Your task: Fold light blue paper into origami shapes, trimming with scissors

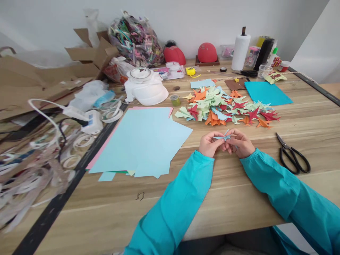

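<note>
"What's nearest?"
"The left hand [208, 144] and right hand [243, 144], close together over the worktop [225, 202]."
"Holding anything?"
"Yes, the fingers of both are pinched tight on a small folded blue paper [222, 137] between them."
"And alongside?"
"Black-handled scissors [284, 145] to the right, pale blue sheets [140, 141] stacked to the left."
"Farther off?"
"A heap of folded paper pieces [212, 101], green, orange, red and blue, then a white roll [240, 53] standing near the wall [186, 28]."

bright, even, diffuse light, faint soft shadows on wooden table [111, 209], stretched edges, pale straps [57, 173] slightly blurred
</note>
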A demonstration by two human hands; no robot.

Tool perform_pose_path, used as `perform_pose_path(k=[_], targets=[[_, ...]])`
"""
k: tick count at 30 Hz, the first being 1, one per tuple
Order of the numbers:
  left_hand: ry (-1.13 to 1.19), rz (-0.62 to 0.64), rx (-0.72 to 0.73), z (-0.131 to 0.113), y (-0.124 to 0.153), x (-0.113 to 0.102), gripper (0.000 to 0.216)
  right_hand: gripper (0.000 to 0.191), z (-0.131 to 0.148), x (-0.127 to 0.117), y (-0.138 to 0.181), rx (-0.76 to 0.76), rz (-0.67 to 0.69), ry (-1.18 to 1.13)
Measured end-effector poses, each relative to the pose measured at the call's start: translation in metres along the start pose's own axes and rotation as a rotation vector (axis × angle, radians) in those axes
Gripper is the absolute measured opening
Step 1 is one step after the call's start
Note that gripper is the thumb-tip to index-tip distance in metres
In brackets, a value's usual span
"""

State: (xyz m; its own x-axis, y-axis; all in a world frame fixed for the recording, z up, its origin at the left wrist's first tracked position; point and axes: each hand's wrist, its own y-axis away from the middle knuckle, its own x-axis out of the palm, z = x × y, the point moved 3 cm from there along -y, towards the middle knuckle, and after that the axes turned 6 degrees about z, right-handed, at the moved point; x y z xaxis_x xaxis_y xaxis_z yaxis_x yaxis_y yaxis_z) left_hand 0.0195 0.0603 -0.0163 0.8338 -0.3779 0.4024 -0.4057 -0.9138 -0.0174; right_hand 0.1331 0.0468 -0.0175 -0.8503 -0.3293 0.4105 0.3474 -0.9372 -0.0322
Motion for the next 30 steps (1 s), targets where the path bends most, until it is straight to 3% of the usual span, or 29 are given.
perform_pose_path(k=[19,30], targets=[[0.144,-0.037,-0.041,0.0027,-0.0003,0.0000,0.019,0.018,-0.0002,-0.0014,-0.0012,0.057,-0.144,-0.116],[0.108,-0.158,-0.055,-0.0012,0.0018,-0.0040,0.022,0.018,0.0030,-0.0053,-0.0008,0.073,-0.242,-0.168]])
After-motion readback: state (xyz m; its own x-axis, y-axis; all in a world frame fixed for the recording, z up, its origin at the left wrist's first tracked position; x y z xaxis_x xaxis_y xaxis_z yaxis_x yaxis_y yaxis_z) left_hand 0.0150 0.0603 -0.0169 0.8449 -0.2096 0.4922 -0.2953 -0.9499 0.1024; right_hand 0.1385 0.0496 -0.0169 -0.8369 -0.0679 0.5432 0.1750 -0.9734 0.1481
